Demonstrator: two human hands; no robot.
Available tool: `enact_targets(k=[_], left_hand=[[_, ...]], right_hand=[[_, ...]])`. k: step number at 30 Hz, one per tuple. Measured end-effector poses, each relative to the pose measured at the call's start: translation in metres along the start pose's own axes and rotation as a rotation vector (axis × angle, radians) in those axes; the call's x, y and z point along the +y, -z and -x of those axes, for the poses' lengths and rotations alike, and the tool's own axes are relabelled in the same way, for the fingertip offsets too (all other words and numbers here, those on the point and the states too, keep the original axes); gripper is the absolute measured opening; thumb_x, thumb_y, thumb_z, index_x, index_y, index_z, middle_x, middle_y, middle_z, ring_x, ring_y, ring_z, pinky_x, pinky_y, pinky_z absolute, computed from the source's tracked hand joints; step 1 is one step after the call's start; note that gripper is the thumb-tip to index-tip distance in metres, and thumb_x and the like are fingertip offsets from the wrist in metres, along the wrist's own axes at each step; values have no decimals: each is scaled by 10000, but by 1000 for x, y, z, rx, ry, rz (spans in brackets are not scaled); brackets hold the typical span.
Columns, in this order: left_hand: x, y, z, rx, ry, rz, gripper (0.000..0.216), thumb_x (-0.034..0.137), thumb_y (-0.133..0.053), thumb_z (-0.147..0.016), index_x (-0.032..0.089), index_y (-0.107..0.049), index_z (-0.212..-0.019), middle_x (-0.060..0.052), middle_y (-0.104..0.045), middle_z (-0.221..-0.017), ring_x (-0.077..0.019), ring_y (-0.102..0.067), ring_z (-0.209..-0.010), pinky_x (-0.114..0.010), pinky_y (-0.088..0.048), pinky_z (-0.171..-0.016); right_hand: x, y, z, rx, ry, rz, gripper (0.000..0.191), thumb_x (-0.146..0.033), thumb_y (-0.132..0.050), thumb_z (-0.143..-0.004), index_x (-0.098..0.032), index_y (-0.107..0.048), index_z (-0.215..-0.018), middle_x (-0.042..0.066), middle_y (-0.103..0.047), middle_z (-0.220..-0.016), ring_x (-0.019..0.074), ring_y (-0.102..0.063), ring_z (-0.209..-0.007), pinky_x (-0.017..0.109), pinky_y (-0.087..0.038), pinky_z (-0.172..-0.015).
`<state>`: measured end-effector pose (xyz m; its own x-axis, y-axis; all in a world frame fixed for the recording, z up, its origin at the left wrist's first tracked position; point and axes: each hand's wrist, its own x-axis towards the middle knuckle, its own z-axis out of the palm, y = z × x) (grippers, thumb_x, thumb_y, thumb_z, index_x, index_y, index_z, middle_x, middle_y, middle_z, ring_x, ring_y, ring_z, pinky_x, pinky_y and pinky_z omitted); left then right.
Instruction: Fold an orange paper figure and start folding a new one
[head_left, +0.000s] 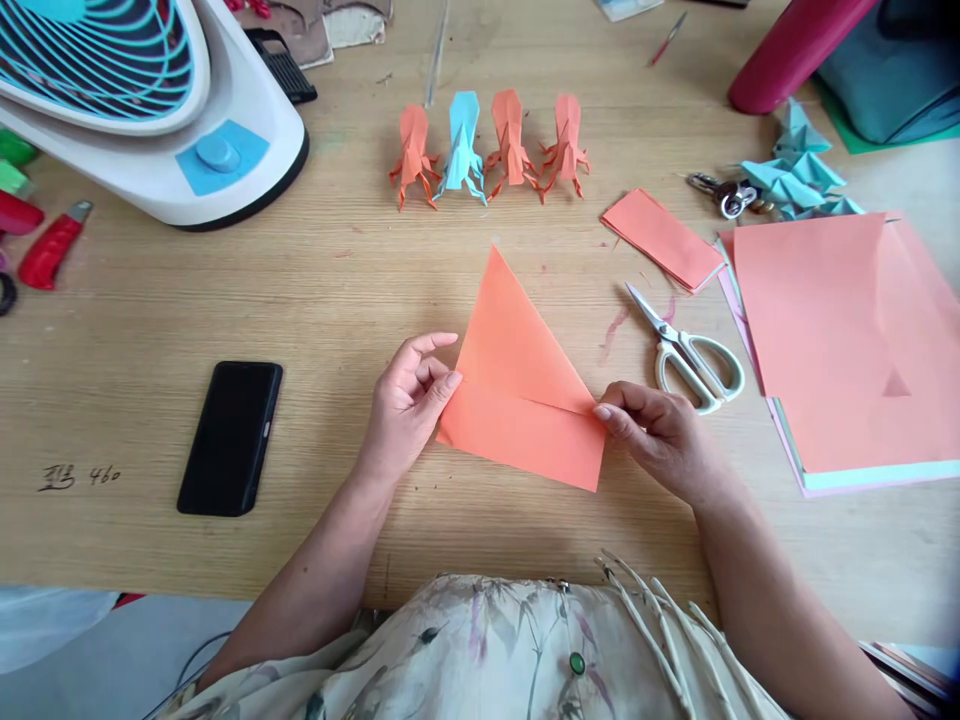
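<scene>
An orange sheet of paper [517, 360] is held above the table in front of me, its upper part a triangle with a point at the top and a strip along the bottom. A crease or slit runs in from its right side. My left hand [411, 405] pinches the left edge between thumb and fingers, the index finger stretched out. At the right corner my right hand [652, 430] pinches the paper by the end of that line. White-handled scissors [694, 360] lie partly opened just beyond the right hand.
Several folded paper figures [508, 140] stand in a row at the back. Orange paper strips [664, 240] and stacked sheets [832, 350] lie to the right, near turquoise folded pieces [802, 175]. At left are a black phone [230, 438], a fan [225, 130] and a red cutter [54, 248].
</scene>
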<state>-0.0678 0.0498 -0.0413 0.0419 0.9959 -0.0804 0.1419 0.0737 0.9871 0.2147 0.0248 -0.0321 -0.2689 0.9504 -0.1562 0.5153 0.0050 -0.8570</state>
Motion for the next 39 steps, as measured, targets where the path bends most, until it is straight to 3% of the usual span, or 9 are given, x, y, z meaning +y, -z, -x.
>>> enact_targets(k=[9, 13, 17, 23, 26, 29, 31, 34, 39], left_hand=[[4, -1, 3, -3, -81, -184, 153, 313, -621, -905, 193, -706, -945, -1, -624, -777, -120, -497, -676, -232, -401, -618], [2, -1, 3, -28, -75, -227, 147, 309, -612, -907, 191, -699, -919, -5, -655, -803, -130, -540, -715, -237, -417, -651], [-1, -1, 4, -56, -94, -244, 144, 308, -600, -914, 195, -688, -935, -7, -652, -816, -131, -553, -731, -236, -428, -672], [-7, -2, 2, -69, -118, -284, 159, 277, -577, -917, 207, -631, -1048, 3, -623, -803, -127, -577, -713, -232, -469, -677], [1, -4, 3, 88, -299, -472, 102, 231, -569, -923, 203, -625, -1004, -10, -623, -828, -132, -584, -717, -246, -484, -685], [26, -13, 10, 235, -665, -699, 141, 185, -615, -899, 207, -640, -1036, -50, -644, -925, -175, -614, -856, -304, -503, -805], [48, -24, 14, 143, -901, -856, 311, 202, -643, -893, 236, -619, -1201, -88, -666, -1135, -234, -603, -1087, -379, -465, -972], [77, -43, 17, -86, -1094, -1014, 395, 215, -569, -951, 281, -544, -1340, -56, -637, -1319, -269, -478, -1339, -450, -327, -1122], [98, -53, 9, -266, -1084, -1032, 261, 144, -447, -990, 228, -644, -1139, -43, -718, -958, -199, -627, -994, -418, -385, -1027]], right_hand=[[2, -3, 0, -9, -60, 23, 361, -504, -523, -959, -208, -551, -755, -24, -449, -603, 117, -372, -532, 270, -275, -492], [6, -7, -2, 5, -87, -103, 250, -442, -568, -939, -219, -586, -1050, 7, -593, -717, 141, -466, -580, 267, -353, -511], [8, -11, -3, 10, -55, -224, 369, -366, -585, -927, -231, -509, -1262, 16, -645, -788, 147, -490, -608, 272, -379, -529], [-2, -13, 0, 315, 142, -86, 343, -273, -574, -929, -238, -528, -1267, 18, -654, -833, 171, -610, -743, 328, -501, -712], [-8, -13, 3, 460, 262, 45, 300, -219, -557, -939, -256, -542, -1237, 17, -668, -857, 168, -628, -744, 344, -528, -750], [-11, -14, 5, 532, 368, 116, 331, -169, -560, -935, -261, -537, -1253, 16, -679, -857, 171, -647, -743, 356, -550, -763], [-11, -16, 8, 551, 444, 151, 363, -155, -572, -930, -262, -531, -1274, 24, -693, -880, 183, -671, -771, 373, -567, -779], [-10, -20, 13, 562, 553, 200, 347, -158, -597, -920, -264, -548, -1247, 37, -710, -917, 189, -692, -769, 373, -589, -737], [-10, -26, 21, 623, 606, 95, 406, -168, -614, -916, -274, -501, -1291, 61, -698, -968, 204, -711, -807, 386, -609, -730]])
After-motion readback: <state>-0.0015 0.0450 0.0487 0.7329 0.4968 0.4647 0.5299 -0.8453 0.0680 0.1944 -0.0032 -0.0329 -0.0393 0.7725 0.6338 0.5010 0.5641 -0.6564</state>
